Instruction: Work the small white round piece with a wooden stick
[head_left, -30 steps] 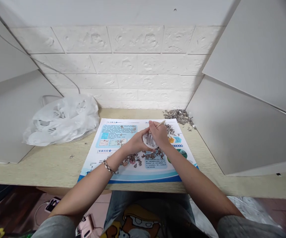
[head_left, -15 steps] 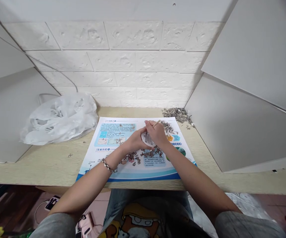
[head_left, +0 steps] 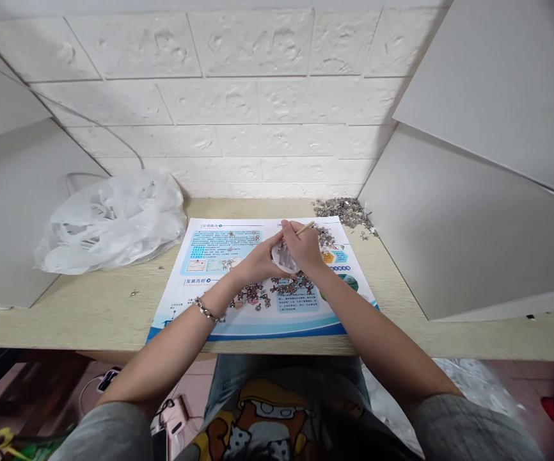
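We record a white embossed brick wall (head_left: 238, 102), pale wooden desk (head_left: 80, 314), grey side panels (head_left: 473, 211) and reddish floor (head_left: 32, 384).

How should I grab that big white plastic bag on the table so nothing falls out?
Probably grip the white plastic bag by the bunched, crumpled plastic at its top, coming down from above. It lies slumped on the table with white pieces showing through its thin skin, so lifting by the gathered top should keep them hanging inside. I cannot see where its opening is.

White plastic bag (head_left: 111, 219) at 9 o'clock on the wooden bench (head_left: 89, 310); loose metal-parts heap (head_left: 343, 210) at 1 o'clock; embossed brick wall (head_left: 238, 102) at 12.
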A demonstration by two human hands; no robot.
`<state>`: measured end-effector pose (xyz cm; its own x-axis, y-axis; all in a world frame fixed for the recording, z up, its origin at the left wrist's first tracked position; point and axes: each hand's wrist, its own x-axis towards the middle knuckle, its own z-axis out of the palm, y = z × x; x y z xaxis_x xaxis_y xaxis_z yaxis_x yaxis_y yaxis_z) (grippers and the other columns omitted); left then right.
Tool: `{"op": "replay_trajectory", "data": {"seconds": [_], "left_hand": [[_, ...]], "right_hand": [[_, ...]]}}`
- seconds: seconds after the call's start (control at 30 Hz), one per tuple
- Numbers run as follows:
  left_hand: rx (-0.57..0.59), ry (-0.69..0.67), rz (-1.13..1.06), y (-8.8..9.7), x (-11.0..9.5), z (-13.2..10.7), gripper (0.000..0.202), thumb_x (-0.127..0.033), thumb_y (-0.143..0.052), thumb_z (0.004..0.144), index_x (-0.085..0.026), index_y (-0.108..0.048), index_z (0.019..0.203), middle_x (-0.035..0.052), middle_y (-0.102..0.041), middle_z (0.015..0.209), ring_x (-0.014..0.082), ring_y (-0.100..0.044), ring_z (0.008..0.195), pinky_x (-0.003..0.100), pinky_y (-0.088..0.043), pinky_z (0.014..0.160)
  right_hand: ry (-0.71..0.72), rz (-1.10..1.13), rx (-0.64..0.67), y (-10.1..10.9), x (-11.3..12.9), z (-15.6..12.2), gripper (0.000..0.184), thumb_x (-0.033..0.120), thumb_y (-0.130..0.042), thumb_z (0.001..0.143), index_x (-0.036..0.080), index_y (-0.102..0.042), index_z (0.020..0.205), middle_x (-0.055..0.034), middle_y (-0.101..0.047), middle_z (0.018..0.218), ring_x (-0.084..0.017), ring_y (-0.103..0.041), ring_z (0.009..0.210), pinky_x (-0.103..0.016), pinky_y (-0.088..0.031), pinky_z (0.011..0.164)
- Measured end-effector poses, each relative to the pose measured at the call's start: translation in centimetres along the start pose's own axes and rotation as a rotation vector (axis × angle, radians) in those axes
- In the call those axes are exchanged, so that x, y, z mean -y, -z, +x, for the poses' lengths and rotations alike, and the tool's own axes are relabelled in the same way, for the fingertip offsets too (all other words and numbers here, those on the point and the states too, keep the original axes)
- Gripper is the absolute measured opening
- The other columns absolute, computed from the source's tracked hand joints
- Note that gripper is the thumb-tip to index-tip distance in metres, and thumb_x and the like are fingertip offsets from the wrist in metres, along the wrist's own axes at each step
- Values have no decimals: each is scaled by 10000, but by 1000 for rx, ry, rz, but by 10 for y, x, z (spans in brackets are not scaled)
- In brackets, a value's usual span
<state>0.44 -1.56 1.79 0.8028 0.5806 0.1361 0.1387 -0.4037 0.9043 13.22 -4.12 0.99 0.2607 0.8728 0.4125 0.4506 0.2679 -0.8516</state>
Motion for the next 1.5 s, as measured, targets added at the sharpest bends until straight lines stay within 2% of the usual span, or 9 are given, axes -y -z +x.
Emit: {"op": "replay_trajectory", "data": {"seconds": [0.13, 0.23, 0.53, 0.73, 0.8, 1.0, 1.13, 1.3, 1.5], "left_hand": [[-20, -5, 24, -1, 3, -1, 919, -261, -723, 572, -216, -255, 1362, 113, -449, 1270, 315, -432, 1115, 437, -394, 888], [-35, -18, 31, -2, 4, -2, 880, -255, -712, 573, -232, -294, 1346, 102, -433, 1289, 323, -415, 1132, 450, -392, 892], [-49, -4, 67, 1, 2, -3, 807, -298, -732, 558, -199, -376, 1275, 101, -531, 1166, 305, -484, 1044, 422, -409, 852], [-77, 38, 70, 0, 7, -2, 758, -303, -738, 540, -177, -436, 1224, 104, -574, 1064, 298, -521, 970, 412, -435, 786], [-76, 33, 69, 0, 8, -1, 790, -293, -727, 547, -189, -406, 1261, 106, -559, 1096, 309, -506, 1000, 420, -428, 803], [-12, 59, 42, 5, 7, 1, 1011, -248, -712, 563, -231, -139, 1396, 113, -511, 1195, 315, -497, 1027, 416, -429, 798], [14, 111, 42, 9, 7, 1, 962, -261, -729, 549, -212, -233, 1372, 128, -488, 1224, 319, -496, 1031, 413, -429, 806], [10, 114, 19, 9, 6, 0, 803, -278, -745, 536, -178, -410, 1259, 103, -554, 1108, 277, -512, 993, 392, -419, 825], [128, 197, -38, 12, -1, -3, 616, -290, -742, 548, -143, -507, 1098, 102, -580, 1001, 243, -544, 880, 354, -445, 722]], "right_hand": [[-6, 27, -9, 1, 0, -2, 400, 419, -352, 857, 182, -314, 537, 22, -302, 451, -80, -306, 428, -227, -240, 424], [-11, 29, -10, 1, 0, -2, 407, 419, -355, 857, 182, -292, 532, 25, -281, 450, -79, -289, 427, -228, -230, 424], [34, -13, 4, -6, -3, 2, 410, 415, -349, 855, 178, -298, 524, 24, -282, 440, -82, -302, 433, -231, -225, 431], [74, -82, 91, -10, -8, -1, 409, 417, -348, 856, 173, -351, 527, 12, -361, 454, -84, -352, 444, -231, -243, 447], [67, -40, 66, -10, -10, -2, 407, 417, -350, 857, 173, -359, 532, 13, -364, 457, -84, -357, 443, -228, -246, 443], [7, 70, -112, -8, -7, -2, 406, 435, -392, 843, 175, -354, 534, 22, -345, 465, -79, -345, 450, -218, -262, 441], [-22, 86, -70, -8, -4, -3, 418, 452, -401, 836, 172, -369, 527, 21, -354, 462, -77, -347, 442, -217, -260, 429], [-99, 61, 23, -8, -4, -5, 450, 505, -414, 810, 165, -442, 516, 7, -411, 455, -85, -401, 439, -218, -279, 426], [-267, 201, 39, -4, 1, -7, 610, 596, -306, 813, 164, -464, 412, -8, -390, 368, -91, -428, 396, -239, -372, 484]]}}
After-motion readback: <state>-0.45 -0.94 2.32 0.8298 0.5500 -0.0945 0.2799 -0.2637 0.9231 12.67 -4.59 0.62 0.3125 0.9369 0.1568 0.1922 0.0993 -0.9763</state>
